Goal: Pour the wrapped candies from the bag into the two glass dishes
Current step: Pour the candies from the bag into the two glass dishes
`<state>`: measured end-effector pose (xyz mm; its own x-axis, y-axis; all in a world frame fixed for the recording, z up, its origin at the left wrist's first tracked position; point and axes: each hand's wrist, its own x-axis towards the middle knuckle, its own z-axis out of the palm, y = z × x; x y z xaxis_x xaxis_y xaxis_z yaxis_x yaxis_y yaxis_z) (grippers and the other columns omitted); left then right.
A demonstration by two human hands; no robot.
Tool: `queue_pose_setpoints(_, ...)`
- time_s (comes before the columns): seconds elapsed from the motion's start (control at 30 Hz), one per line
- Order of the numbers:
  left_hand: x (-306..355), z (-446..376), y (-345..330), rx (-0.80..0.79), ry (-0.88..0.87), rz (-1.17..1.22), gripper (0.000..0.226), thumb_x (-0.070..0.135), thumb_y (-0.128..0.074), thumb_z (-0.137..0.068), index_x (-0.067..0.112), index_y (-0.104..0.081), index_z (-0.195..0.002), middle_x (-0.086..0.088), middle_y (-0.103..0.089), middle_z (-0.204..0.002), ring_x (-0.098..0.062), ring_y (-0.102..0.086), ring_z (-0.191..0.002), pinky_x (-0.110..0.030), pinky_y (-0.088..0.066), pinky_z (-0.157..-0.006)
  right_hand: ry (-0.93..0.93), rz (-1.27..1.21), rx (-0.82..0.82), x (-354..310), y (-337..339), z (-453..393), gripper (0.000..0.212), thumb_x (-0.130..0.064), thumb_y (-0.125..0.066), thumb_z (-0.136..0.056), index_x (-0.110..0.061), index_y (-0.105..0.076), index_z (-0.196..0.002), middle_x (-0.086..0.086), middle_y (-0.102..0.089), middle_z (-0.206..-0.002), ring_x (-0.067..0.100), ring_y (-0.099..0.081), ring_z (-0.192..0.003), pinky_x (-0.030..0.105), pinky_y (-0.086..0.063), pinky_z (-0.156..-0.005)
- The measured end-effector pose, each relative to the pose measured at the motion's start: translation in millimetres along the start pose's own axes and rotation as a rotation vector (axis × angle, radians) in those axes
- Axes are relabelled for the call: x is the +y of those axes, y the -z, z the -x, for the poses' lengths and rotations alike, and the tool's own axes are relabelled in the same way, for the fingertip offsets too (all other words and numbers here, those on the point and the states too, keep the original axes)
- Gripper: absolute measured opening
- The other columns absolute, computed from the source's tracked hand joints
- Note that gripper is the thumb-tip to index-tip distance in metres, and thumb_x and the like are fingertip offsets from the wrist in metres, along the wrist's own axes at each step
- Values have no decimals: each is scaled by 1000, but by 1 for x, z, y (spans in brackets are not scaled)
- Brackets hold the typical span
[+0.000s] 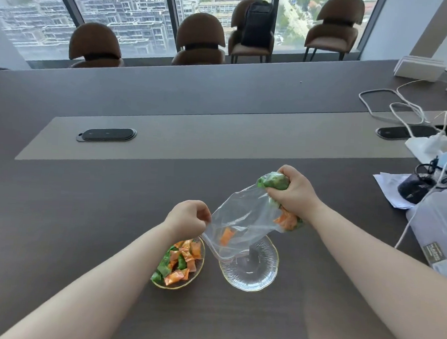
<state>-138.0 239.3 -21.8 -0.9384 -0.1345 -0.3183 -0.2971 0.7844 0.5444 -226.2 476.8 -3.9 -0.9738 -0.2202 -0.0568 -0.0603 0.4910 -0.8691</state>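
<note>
A clear plastic bag [243, 217] hangs tilted over the right glass dish [257, 279], its mouth pointing down at the dish. My right hand [294, 192] is shut on the bag's raised bottom end, bunching green and orange wrapped candies inside. My left hand [188, 217] pinches the rim of the bag's mouth. One orange candy [226, 236] lies loose inside the bag near the opening. The right dish holds no candies. The left glass dish [197, 272] is partly under my left forearm and holds several orange and green wrapped candies [180, 263].
The dishes stand on a dark table [83, 226] with a lighter centre strip. A clear plastic box [441, 235], papers, a dark pouch [415, 186] and white cables [404, 112] crowd the right side. A black socket panel [106, 134] sits far left. Chairs line the window.
</note>
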Motion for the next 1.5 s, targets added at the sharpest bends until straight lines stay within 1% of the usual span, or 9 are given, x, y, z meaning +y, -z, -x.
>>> queue_pose_setpoints(0.3, 13, -4, -54, -113, 3, -62, 21, 15, -57, -76, 33, -65, -69, 16, -64, -75, -17, -66, -92, -31, -52, -85, 34, 145, -50, 35, 14, 5, 27, -23, -75, -73, -15, -52, -87, -6, -55, -69, 16, -53, -67, 32, -47, -69)
queue_pose_setpoints(0.47, 7, -1, -70, -111, 50, -123, 18, 18, -58, -77, 24, -72, -86, 5, -74, -99, -18, -64, -99, -25, -48, -82, 126, 263, -167, 34, 8, 7, 30, -27, -74, -75, -20, -55, -98, 0, -63, -90, 21, -59, -83, 38, -51, -80)
queue_pose_setpoints(0.7, 5, 3, -73, -120, 42, -174, 18, 23, -60, -79, 22, -70, -93, 4, -72, -105, -17, -63, -105, -26, -48, -84, 275, 336, -284, 17, -3, 5, 48, -28, -73, -74, -30, -53, -118, -7, -56, -112, 15, -56, -97, 35, -48, -90)
queue_pose_setpoints(0.83, 8, 3, -61, -179, -32, -117, 59, 43, -69, -74, 22, -53, -126, -1, -58, -129, -18, -52, -122, -30, -40, -102, 338, 363, -367, 5, -3, 7, 59, -21, -70, -76, -32, -47, -129, -12, -50, -117, 10, -54, -103, 23, -43, -91)
queue_pose_setpoints(0.93, 30, 4, -38, -15, -56, 277, 75, 46, -65, -79, 19, -34, -142, -1, -42, -146, -14, -39, -134, -33, -32, -112, 354, 377, -393, 4, -4, 6, 66, -21, -69, -75, -36, -41, -133, -8, -51, -133, 14, -56, -110, 28, -45, -97)
queue_pose_setpoints(1.1, 70, 1, -11, -111, -134, 563, 64, 65, -57, -71, 29, -55, -125, 9, -60, -129, -4, -52, -123, -31, -40, -107, 395, 333, -423, -1, -7, 7, 84, -18, -73, -71, -40, -30, -140, -6, -48, -134, 14, -51, -117, 34, -46, -99)
queue_pose_setpoints(1.2, 84, -1, -12, -80, -143, 581, 39, 45, -69, -75, 22, -68, -107, 6, -72, -110, -7, -65, -107, -29, -49, -98, 384, 287, -422, -4, -8, 9, 94, -14, -74, -71, -44, -22, -142, -4, -44, -117, 15, -52, -107, 35, -47, -97)
queue_pose_setpoints(1.4, 84, 4, -16, 52, -57, 663, 17, 18, -74, -76, 8, -72, -89, -8, -73, -90, -15, -65, -84, -31, -53, -87, 340, 262, -423, -1, -7, 12, 103, -19, -81, -67, -41, -17, -145, -1, -39, -124, 16, -48, -116, 31, -42, -102)
queue_pose_setpoints(1.5, 79, 7, -10, 111, -96, 725, 7, 8, -71, -77, 14, -69, -78, -3, -68, -80, -15, -61, -80, -31, -51, -85, 252, 283, -461, 2, -1, 14, 105, -27, -84, -64, -36, -19, -146, -2, -42, -137, 9, -41, -122, 23, -35, -103)
